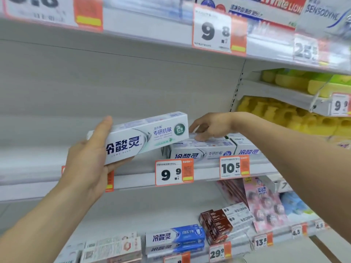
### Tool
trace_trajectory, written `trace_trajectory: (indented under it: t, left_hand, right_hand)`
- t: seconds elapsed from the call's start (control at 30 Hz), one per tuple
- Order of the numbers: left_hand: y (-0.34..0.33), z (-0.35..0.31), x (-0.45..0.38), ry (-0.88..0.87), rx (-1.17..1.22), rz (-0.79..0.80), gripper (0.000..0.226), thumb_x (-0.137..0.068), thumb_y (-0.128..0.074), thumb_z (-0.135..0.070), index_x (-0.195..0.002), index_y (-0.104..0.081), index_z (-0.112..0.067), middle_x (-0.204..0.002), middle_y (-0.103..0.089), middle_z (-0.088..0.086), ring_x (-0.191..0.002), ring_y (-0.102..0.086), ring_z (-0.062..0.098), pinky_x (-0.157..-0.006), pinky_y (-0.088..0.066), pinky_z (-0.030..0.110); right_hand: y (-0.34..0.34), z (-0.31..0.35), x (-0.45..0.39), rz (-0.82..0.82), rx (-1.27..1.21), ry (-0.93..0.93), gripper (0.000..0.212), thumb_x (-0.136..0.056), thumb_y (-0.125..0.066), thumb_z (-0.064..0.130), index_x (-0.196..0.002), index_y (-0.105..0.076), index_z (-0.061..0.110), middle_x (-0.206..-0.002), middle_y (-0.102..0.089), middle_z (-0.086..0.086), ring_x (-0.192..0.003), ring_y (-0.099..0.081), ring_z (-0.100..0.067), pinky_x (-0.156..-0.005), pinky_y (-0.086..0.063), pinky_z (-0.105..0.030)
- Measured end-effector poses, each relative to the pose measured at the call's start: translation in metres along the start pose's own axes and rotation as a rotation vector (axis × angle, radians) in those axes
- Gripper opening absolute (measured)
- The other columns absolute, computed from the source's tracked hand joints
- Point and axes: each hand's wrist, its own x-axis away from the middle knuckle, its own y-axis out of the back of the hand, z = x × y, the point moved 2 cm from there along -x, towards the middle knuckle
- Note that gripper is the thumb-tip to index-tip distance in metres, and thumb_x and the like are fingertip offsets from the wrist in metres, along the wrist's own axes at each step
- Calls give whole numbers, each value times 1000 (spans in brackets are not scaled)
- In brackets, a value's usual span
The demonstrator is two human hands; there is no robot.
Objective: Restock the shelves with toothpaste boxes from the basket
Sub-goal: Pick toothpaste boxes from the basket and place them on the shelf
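My left hand (89, 158) grips the left end of a white and green toothpaste box (146, 134), held level in front of the middle shelf (133, 179). To its right, my right hand (210, 126) rests palm down with its fingertips on top of a white toothpaste box (201, 149) that lies on the shelf above the 9.9 price tag (173, 172). Another similar box (247, 147) lies just right of it. The basket is out of view.
The shelf's left part behind my left hand is bare. The upper shelf edge (152, 37) hangs overhead with a 9.8 tag (212, 31). Below are blue (176, 238), brown (216, 224) and pink (266, 202) boxes. Yellow goods (284, 112) fill the right bay.
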Motion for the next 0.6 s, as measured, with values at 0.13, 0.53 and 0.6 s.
trace_trajectory:
  t: [0.13, 0.53, 0.6]
  left_hand:
    - [-21, -4, -8, -30, -16, 25, 34, -88, -72, -44, -89, -66, -10, -68, -74, -1, -73, -75, 15, -66, -62, 34]
    - [-95, -2, -25, -42, -121, 136, 39, -85, -74, -47, -93, -62, -11, -67, -74, -2, -70, -75, 17, -72, -63, 39]
    - [-108, 3, -27, -39, -155, 214, 54, -79, -76, -55, -104, -57, -11, -90, -75, 3, -83, -75, 17, -81, -62, 41]
  right_hand:
    - [-3, -2, 1, -40, -9, 14, 39, -93, -68, 31, -131, -59, 29, -131, -65, 6, -119, -60, -16, -111, -42, -35]
    - [26, 9, 51, -470, -192, 298, 70, -73, -88, 37, -135, -56, 29, -121, -62, 15, -103, -62, 5, -95, -52, -21]
    - [35, -6, 53, -537, -168, 249, 61, -73, -86, 42, -127, -59, 29, -118, -63, 13, -106, -62, -2, -95, -52, -27]
